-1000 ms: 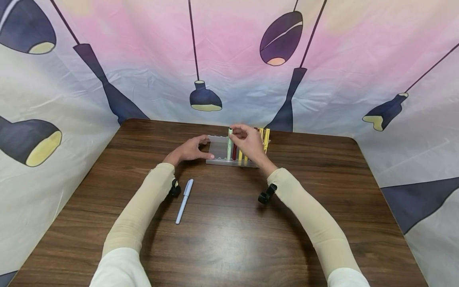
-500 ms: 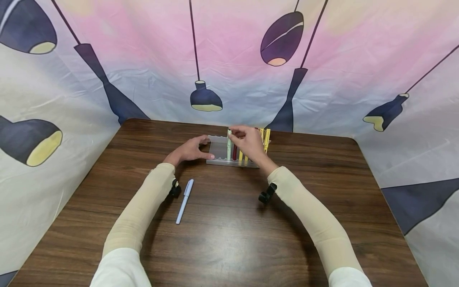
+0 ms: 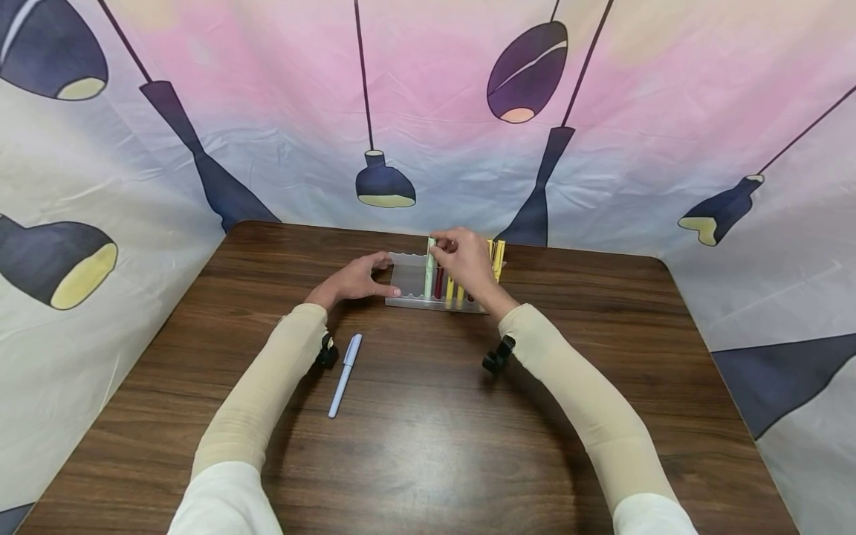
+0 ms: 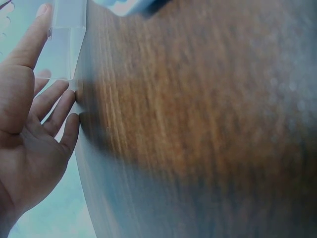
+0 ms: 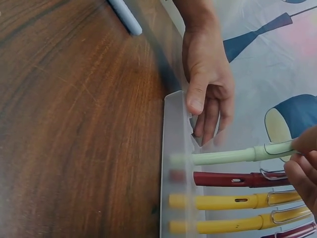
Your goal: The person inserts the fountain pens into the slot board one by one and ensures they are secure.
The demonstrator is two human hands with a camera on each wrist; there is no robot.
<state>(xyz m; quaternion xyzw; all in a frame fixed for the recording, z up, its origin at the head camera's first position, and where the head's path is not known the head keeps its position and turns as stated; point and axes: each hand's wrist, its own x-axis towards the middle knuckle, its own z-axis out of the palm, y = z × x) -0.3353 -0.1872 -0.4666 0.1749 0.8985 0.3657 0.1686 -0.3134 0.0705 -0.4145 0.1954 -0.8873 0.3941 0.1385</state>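
Note:
My right hand (image 3: 468, 260) pinches the top of a light green pen (image 5: 228, 156) between thumb and fingertips. The pen stands nearly upright in a clear plastic pen rack (image 3: 408, 301), its lower end behind the rack's front wall. Beside it in the rack are a dark red pen (image 5: 223, 179), several yellow pens (image 5: 223, 201) and another reddish one (image 5: 297, 232), partly cut off. At the rack's left end is my left hand (image 3: 354, 279), thumb at the front and fingers towards the back, spread and loosely extended; the thumb (image 4: 32, 39) rests against the rack.
A pale lavender-blue capped pen (image 3: 344, 375) lies on the dark wooden table (image 3: 428, 446), right of my left forearm. The rack stands near the table's back edge, in front of a printed fabric backdrop (image 3: 441, 111). Each wrist wears a small black camera (image 3: 498, 355).
My right hand has shifted slightly up and to the right, and the top of the light green pen has moved a little with it. The left hand stays at the rack's end.

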